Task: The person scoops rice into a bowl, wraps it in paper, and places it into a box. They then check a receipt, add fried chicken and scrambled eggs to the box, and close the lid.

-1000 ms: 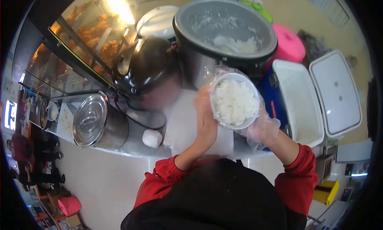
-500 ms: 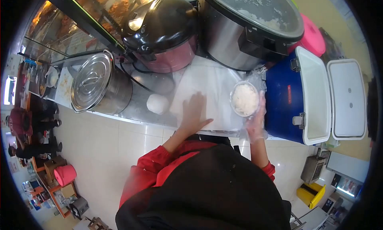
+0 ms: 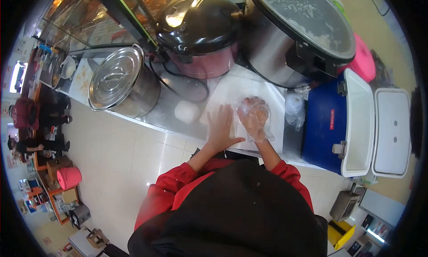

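Observation:
My left hand [image 3: 220, 128] is bare and lies flat, fingers spread, on a sheet of white paper [image 3: 274, 138] on the counter. My right hand [image 3: 253, 118], in a clear plastic glove, is palm down over the same paper, its fingers curved round a small bowl that is mostly hidden beneath them. Just left of my left hand sits a white rounded mound, apparently rice [image 3: 187, 112], on the metal counter. A crumpled clear plastic bundle [image 3: 294, 106] rests to the right of the paper.
Behind the paper stand a large rice pot [image 3: 278, 47] and a pink-and-black cooker [image 3: 203, 60]. A lidded steel pot [image 3: 142, 92] is on the left. An open blue cooler [image 3: 324, 118] borders the right side. A glass food case [image 3: 96, 29] stands at the back left. Two people are far left.
My right hand has moved left and turned over, from holding a bowl of white rice upright to palm down on the paper. The left hand still lies flat on the sheet.

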Demonstrator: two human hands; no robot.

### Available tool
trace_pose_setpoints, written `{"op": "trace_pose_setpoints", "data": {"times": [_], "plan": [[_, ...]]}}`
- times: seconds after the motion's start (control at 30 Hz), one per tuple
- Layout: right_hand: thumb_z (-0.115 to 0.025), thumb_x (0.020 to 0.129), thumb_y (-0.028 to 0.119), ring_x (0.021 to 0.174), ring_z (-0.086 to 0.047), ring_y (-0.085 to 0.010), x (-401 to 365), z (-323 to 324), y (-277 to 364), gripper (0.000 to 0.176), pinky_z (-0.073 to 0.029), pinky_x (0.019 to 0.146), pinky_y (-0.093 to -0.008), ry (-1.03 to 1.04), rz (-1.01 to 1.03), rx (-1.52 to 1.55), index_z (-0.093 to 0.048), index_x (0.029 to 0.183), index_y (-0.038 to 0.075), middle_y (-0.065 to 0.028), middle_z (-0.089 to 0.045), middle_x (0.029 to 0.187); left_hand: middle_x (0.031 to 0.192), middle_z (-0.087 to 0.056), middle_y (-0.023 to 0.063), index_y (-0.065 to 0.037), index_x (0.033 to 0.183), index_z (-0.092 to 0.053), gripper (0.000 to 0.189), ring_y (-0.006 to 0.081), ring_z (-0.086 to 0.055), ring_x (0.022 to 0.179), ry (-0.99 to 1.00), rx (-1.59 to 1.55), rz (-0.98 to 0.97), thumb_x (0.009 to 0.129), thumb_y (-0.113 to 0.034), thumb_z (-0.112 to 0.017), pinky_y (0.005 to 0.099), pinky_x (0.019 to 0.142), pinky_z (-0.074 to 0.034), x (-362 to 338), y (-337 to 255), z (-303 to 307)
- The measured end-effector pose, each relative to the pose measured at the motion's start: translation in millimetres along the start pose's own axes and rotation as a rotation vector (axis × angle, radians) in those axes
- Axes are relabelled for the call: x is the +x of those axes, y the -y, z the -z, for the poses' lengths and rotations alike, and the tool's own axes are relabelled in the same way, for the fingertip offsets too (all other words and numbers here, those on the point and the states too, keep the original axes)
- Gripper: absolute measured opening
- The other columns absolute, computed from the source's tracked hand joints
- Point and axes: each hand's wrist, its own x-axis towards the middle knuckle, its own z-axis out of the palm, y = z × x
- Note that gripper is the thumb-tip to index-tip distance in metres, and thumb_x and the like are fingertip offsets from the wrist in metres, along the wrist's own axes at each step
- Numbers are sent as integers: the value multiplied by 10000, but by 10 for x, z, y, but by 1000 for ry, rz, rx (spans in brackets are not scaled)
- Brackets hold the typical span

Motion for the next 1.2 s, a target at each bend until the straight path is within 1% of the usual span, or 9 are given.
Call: {"op": "trace_pose_setpoints", "data": {"times": [0.2,0.37,0.5,0.6,0.7,0.9,1.0,1.13,1.2], "plan": [[-634,745,178,848,-580,-329,-7,-38,-22,223,-421,832,-420,-225,75,213,-616,946,81,-124,-626,897,1470,-115,174,44,1376,-195,1131,373,-23,1359,-30,0,1,613,-696,-582,672,975,23,4,3,-13],[-610,802,233,849,-585,-250,-87,-6,-285,241,-434,812,-359,-58,-330,607,-601,960,51,-98,-616,910,1475,-128,142,38,1374,-211,1142,352,1,1366,-47,-12,5,602,-725,-564,662,970,90,-5,7,-19],[-574,862,338,853,-563,-155,6,446,-490,350,-455,763,-320,-171,-757,991,-573,1057,48,-54,-594,952,1477,-125,134,38,1375,-206,1169,356,12,1365,-13,2,19,572,-716,-597,663,972,89,12,4,14],[-517,891,399,862,-544,-161,-132,369,-1023,366,-443,786,-330,-226,-1010,1503,-598,973,52,-71,-583,967,1478,-122,134,33,1378,-201,1176,358,16,1364,11,-11,11,559,-701,-618,659,979,79,18,34,25],[-554,878,368,888,-548,-166,-266,976,-956,333,-446,800,-333,-298,-1062,1647,-599,962,49,-63,-592,970,1478,-122,134,14,1384,-198,1154,357,9,1364,35,-51,-7,561,-651,-657,639,999,59,5,100,119],[-598,814,167,948,-578,-291,-720,1081,-1125,286,-437,860,-391,-19,-332,-115,-578,1078,59,-140,-607,1020,1430,-252,113,-65,1347,-322,822,300,-182,1340,199,-159,-331,685,-387,-689,513,1067,-122,-227,-40,408],[-586,750,85,1063,-503,-312,-613,1146,-845,377,-382,928,-400,-81,-194,-106,-561,1126,66,-142,-563,1109,1302,-439,81,-71,1191,-505,460,246,-378,1240,155,-178,-488,766,-199,-626,397,1024,-319,-334,-55,247],[-537,715,-17,1135,-443,-311,-476,1305,-534,470,-339,971,-413,-124,-153,94,-530,1171,98,-168,-504,1163,1210,-515,87,-56,1098,-566,334,243,-457,1158,159,-136,-469,781,-158,-599,363,977,-376,-364,61,148],[-520,714,-29,1125,-450,-312,-522,1202,-470,460,-326,983,-421,17,-92,210,-519,1165,62,-161,-510,1159,1164,-546,87,-47,1045,-589,276,243,-487,1120,142,-176,-420,783,-131,-581,355,951,-403,-374,56,126]]}}
